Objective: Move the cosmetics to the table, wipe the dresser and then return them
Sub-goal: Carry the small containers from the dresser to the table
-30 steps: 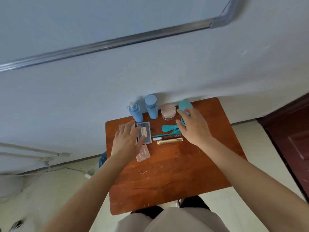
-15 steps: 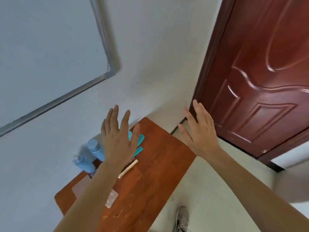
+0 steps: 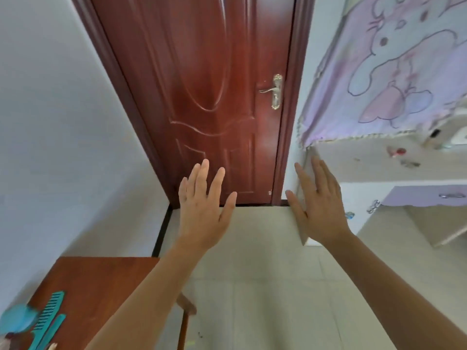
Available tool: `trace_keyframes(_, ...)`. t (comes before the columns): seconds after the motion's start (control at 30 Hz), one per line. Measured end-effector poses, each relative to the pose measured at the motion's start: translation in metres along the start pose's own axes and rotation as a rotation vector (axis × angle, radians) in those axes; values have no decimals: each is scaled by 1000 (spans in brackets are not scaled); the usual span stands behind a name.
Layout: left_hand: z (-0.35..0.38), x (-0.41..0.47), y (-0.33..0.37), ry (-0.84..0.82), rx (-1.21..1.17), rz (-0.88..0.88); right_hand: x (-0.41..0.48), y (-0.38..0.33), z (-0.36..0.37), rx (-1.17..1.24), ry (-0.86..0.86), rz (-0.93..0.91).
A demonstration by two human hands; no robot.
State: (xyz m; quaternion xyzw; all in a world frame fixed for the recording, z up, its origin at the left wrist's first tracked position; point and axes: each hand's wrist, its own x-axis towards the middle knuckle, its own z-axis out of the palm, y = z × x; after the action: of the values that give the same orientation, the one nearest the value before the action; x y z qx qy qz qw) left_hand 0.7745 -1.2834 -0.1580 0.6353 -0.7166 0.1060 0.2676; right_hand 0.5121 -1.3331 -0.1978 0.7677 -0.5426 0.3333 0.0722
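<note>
My left hand point(image 3: 204, 205) and my right hand point(image 3: 318, 205) are both held up in the air, fingers straight and spread, holding nothing. The brown wooden table point(image 3: 101, 281) is at the bottom left, with a teal comb point(image 3: 49, 315) and a round teal item point(image 3: 16, 319) on its corner. The white dresser point(image 3: 364, 162) stands at the right, with a few small items point(image 3: 398, 151) on its top. My right hand is in front of the dresser's near left corner.
A dark red door point(image 3: 214, 97) with a gold handle point(image 3: 274, 90) is straight ahead. A lilac cartoon-print cloth point(image 3: 394, 72) hangs above the dresser. A lilac drawer front point(image 3: 429, 195) sits below its top. Pale tiled floor point(image 3: 265, 286) lies between table and dresser.
My view has swung right from the table to the door and dresser. Both hands left the cosmetics on the table and are now raised, empty.
</note>
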Motion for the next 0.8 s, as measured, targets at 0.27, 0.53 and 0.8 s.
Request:
trace_keyframes(0.27,110,90,220,-120,-44,203,-34,230,-87,-162,-46,276)
trace_keyframes(0.53,208,169,340,-209,-98,350,-22,392,-113,-216,-33,465)
trace_keyframes(0.8,351,290,435,-271,-178,459,27,550,-82,-281,-140,594)
